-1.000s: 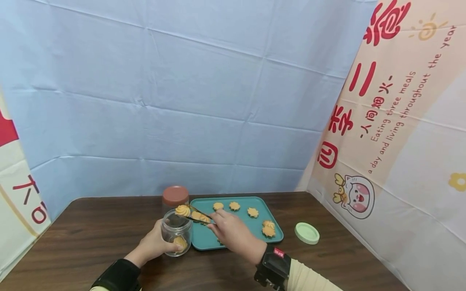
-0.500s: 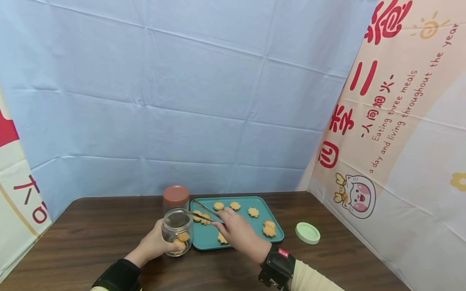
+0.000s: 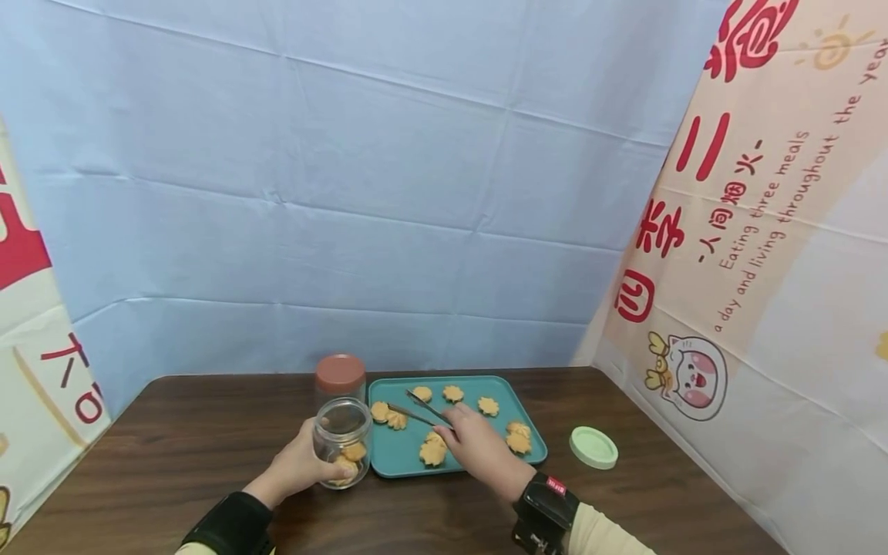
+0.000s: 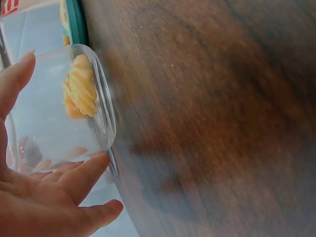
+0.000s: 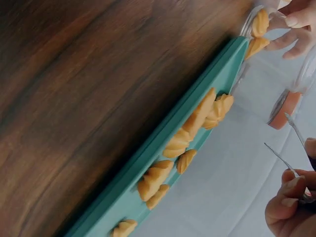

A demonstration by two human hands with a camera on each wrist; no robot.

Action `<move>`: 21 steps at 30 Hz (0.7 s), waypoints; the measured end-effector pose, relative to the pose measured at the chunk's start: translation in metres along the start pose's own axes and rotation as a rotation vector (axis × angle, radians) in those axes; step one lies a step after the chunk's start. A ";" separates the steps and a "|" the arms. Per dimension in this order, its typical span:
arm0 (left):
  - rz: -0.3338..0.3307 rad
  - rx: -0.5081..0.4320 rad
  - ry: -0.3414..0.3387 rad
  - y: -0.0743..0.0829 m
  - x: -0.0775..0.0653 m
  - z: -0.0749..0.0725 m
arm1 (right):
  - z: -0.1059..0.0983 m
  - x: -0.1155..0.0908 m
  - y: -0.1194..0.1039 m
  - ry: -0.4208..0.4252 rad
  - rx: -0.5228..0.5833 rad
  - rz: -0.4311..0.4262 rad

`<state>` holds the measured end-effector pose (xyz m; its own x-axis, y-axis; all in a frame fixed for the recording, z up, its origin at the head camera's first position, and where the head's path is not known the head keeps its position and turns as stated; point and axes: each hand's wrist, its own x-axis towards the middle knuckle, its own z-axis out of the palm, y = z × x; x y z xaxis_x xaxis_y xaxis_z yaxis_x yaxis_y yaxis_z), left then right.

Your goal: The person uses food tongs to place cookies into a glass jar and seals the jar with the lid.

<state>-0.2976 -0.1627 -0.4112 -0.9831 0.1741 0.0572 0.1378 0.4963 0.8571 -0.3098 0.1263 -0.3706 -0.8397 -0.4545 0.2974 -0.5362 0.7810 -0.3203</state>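
My left hand (image 3: 300, 462) grips a clear jar (image 3: 337, 433) standing lidless on the table, thumb at its near side. Inside, a few piped butter cookies (image 3: 354, 452) lie at the bottom, also visible as ridged yellow cookies (image 4: 81, 86) in the left wrist view. My right hand (image 3: 482, 445) holds metal tongs (image 3: 430, 408) over the teal tray (image 3: 398, 456). In the right wrist view the tongs (image 5: 281, 157) have their tips apart with nothing between them. Several cookies (image 3: 433, 453) are spread on the tray, some overlapping in pairs.
Behind the gripped jar stands a second clear jar with a reddish-brown lid (image 3: 341, 373). A pale green lid (image 3: 593, 447) lies on the wooden table (image 3: 208, 432) right of the tray. Printed cloth hangs (image 3: 388, 231) close up behind and along both sides.
A cookie held in the tongs over the jar mouth has dropped into the jar. The right hand and tongs have moved right, over the tray. The left hand still grips the jar.
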 end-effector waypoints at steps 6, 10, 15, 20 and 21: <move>0.001 0.012 0.019 0.000 0.002 0.002 | 0.006 0.001 0.008 -0.012 -0.027 0.012; 0.020 0.020 0.026 0.000 0.004 0.004 | 0.010 0.001 0.012 -0.030 -0.042 0.038; 0.021 0.029 0.034 -0.001 0.005 0.005 | 0.013 0.004 0.014 -0.023 -0.051 0.032; 0.015 0.035 0.044 -0.003 0.004 0.003 | 0.016 0.007 0.014 -0.024 -0.061 0.021; 0.015 0.035 0.046 -0.003 0.003 0.003 | 0.017 0.008 0.014 -0.027 -0.066 0.018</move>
<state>-0.3010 -0.1608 -0.4152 -0.9853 0.1430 0.0937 0.1556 0.5237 0.8376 -0.3258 0.1262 -0.3885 -0.8518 -0.4506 0.2672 -0.5145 0.8156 -0.2648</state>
